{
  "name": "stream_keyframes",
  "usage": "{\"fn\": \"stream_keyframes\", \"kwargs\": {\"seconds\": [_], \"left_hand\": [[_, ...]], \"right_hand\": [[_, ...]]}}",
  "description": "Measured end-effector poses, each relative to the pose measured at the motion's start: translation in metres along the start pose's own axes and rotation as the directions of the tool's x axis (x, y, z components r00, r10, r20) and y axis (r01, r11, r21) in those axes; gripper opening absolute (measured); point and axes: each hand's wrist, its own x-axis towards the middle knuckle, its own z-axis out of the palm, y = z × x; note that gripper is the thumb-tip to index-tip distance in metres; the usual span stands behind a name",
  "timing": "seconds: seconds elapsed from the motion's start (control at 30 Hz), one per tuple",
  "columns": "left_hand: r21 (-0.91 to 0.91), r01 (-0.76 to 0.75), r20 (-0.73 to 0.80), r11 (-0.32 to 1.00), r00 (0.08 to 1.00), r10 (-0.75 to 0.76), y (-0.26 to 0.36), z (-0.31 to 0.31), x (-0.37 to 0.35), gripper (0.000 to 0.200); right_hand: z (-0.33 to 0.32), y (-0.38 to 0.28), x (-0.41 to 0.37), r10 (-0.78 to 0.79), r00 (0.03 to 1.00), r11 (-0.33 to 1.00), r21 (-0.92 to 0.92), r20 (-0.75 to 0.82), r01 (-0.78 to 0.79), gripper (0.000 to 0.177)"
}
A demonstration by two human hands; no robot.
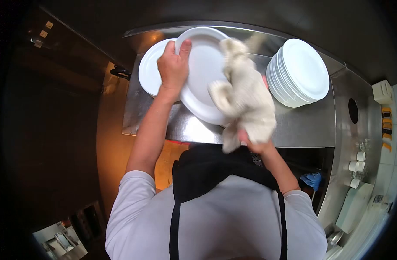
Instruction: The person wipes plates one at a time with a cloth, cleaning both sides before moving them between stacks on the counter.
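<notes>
My left hand (174, 66) grips the left edge of a white oval plate (202, 69), thumb on its upper face. The plate is held tilted above the steel counter. My right hand (255, 143) is closed on a cream cloth (250, 95), which covers the plate's right side and is blurred by motion. Most of the right fingers are hidden behind the cloth. Behind my left hand lie other white plates (151, 69), partly covered. To the right rises a tall stack of white plates (304, 69).
The steel counter (298, 125) has a raised back edge. At the right, another steel surface has a round dark hole (353, 111). White cups (357, 166) stand farther right, near a pale green board (355, 208). A blue cloth (311, 180) hangs below the counter.
</notes>
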Motion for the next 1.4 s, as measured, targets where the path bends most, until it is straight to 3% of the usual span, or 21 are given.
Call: {"fn": "stream_keyframes", "kwargs": {"seconds": [0.07, 0.1, 0.17, 0.2, 0.27, 0.3, 0.37, 0.4, 0.5, 0.6, 0.7, 0.77, 0.8, 0.83, 0.9, 0.97, 1.03, 1.07, 1.13, 1.3, 1.4], "left_hand": [[0.153, -0.011, 0.120, 0.988, 0.993, -0.008, 0.027, -0.019, 0.012, 0.043], [0.032, -0.044, 0.117, 0.999, 0.992, 0.040, 0.039, -0.024, 0.014, 0.042], [-0.208, -0.108, 0.099, 0.972, 0.986, 0.131, 0.062, -0.038, 0.009, 0.042], [-0.520, 0.032, 0.244, 0.854, 0.963, 0.113, 0.078, -0.053, -0.002, 0.053], [-0.718, 0.034, 0.198, 0.696, 0.967, 0.157, 0.086, -0.048, -0.048, 0.060], [-0.799, 0.021, 0.165, 0.601, 0.969, 0.186, 0.087, -0.038, -0.062, 0.065], [-0.665, -0.081, 0.125, 0.742, 0.968, 0.218, 0.057, -0.007, -0.090, 0.068], [-0.673, 0.006, 0.147, 0.739, 0.981, 0.126, 0.060, -0.012, -0.092, 0.061], [-0.621, 0.125, 0.289, 0.773, 0.954, 0.078, 0.055, -0.036, -0.086, 0.052], [-0.514, 0.087, 0.412, 0.853, 0.897, 0.157, 0.056, -0.073, -0.078, 0.044], [-0.398, 0.067, 0.591, 0.915, 0.782, 0.200, 0.066, -0.098, -0.069, 0.041], [-0.289, 0.077, 0.725, 0.954, 0.669, 0.166, 0.079, -0.106, -0.061, 0.039], [-0.318, -0.033, 0.686, 0.948, 0.682, 0.254, 0.077, -0.097, -0.063, 0.037], [-0.305, -0.072, 0.746, 0.950, 0.601, 0.285, 0.066, -0.093, -0.065, 0.041], [-0.330, -0.211, 0.507, 0.920, 0.783, 0.361, 0.052, -0.081, -0.093, 0.048], [-0.152, 0.084, 0.667, 0.985, 0.744, 0.040, 0.041, -0.084, -0.096, 0.063], [-0.387, 0.579, 0.659, 0.718, 0.718, -0.224, 0.043, -0.096, -0.090, 0.072], [-0.521, 0.497, 0.522, 0.694, 0.829, -0.201, 0.012, -0.093, -0.097, 0.078], [-0.590, 0.540, 0.352, 0.600, 0.841, -0.411, -0.017, -0.104, -0.095, 0.073], [-0.647, 0.494, 0.086, 0.581, 0.804, -0.588, -0.079, -0.119, -0.078, 0.070], [-0.672, 0.459, 0.010, 0.581, 0.790, -0.613, -0.102, -0.111, -0.073, 0.069]], "right_hand": [[0.009, -0.003, 0.042, -0.086, 0.918, 0.985, -0.171, -0.388, 0.020, 0.094], [0.003, 0.000, 0.056, -0.139, 0.867, 0.975, -0.221, -0.479, 0.035, 0.079], [-0.031, 0.026, 0.067, 0.048, 0.855, 0.967, -0.190, -0.517, -0.169, 0.060], [-0.033, 0.028, 0.074, 0.117, 0.799, 0.991, 0.021, -0.590, -0.129, 0.056], [-0.032, 0.027, 0.083, 0.293, 0.688, 0.909, 0.416, -0.664, 0.015, 0.049], [-0.027, 0.029, 0.087, 0.245, 0.694, 0.919, 0.390, -0.677, 0.055, 0.047], [-0.013, 0.040, 0.083, 0.159, 0.696, 0.932, 0.339, -0.700, 0.128, 0.043], [-0.010, 0.043, 0.081, 0.201, 0.702, 0.924, 0.371, -0.683, 0.096, 0.044], [-0.033, 0.051, 0.076, 0.093, 0.765, 0.996, 0.063, -0.637, -0.069, 0.049], [-0.081, 0.032, 0.088, -0.156, 0.926, 0.938, -0.346, -0.345, 0.029, 0.054], [-0.084, -0.035, 0.114, -0.256, 0.967, 0.808, -0.545, 0.016, 0.223, 0.053], [-0.069, -0.065, 0.135, -0.316, 0.851, 0.592, -0.614, 0.419, 0.522, 0.052], [-0.057, -0.078, 0.144, -0.302, 0.740, 0.466, -0.585, 0.601, 0.664, 0.052], [-0.041, -0.090, 0.144, -0.212, 0.716, 0.418, -0.601, 0.665, 0.681, 0.049], [-0.018, -0.084, 0.144, -0.357, 0.654, 0.493, -0.460, 0.668, 0.739, 0.049], [-0.016, -0.095, 0.149, -0.621, 0.637, 0.492, -0.407, 0.457, 0.770, 0.061], [-0.041, -0.090, 0.139, -0.595, 0.792, 0.629, -0.534, 0.135, 0.564, 0.042], [-0.056, -0.083, 0.132, -0.490, 0.870, 0.747, -0.540, -0.052, 0.388, 0.032], [-0.071, -0.063, 0.121, -0.339, 0.869, 0.883, -0.441, -0.362, 0.160, 0.022], [-0.077, -0.010, 0.076, 0.001, 0.899, 0.968, -0.225, -0.438, -0.111, 0.029], [-0.063, 0.003, 0.062, 0.032, 0.893, 0.978, -0.172, -0.450, -0.122, 0.032]]}}
